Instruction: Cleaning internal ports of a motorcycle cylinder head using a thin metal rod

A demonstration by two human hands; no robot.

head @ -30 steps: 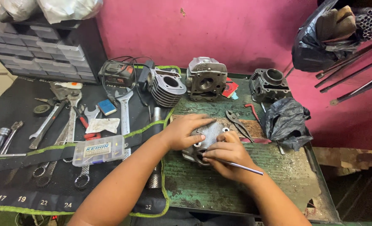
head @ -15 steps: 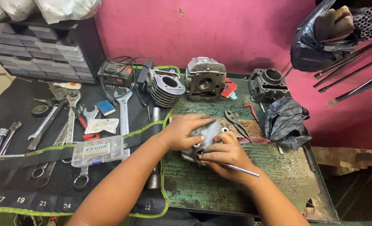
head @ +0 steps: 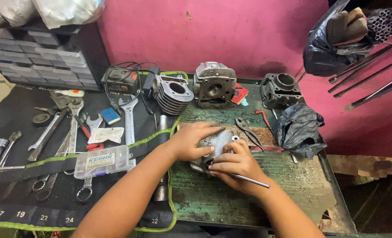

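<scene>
Head view looks down on a worn green tabletop (head: 266, 194) where both hands work on a grey finned engine part (head: 213, 143) lying at its middle. Left hand (head: 194, 141) lies flat over the part, pressing it down; right hand (head: 233, 165) grips a thin metal rod (head: 251, 180) whose tip meets the part's near edge. A clear plastic parts box (head: 101, 161) with a label sits left of the arms, its contents too small to tell. A black drawer cabinet (head: 41, 61) stands far left. Wrenches (head: 72, 132) lie on a black mat (head: 19, 202). A finned cylinder (head: 174, 92), a cylinder head (head: 213, 83) and a dark engine block (head: 282, 90) line the far edge before a pink wall (head: 240, 31). A crumpled black bag (head: 299, 128) and pliers (head: 249, 131) lie right of the hands.
</scene>
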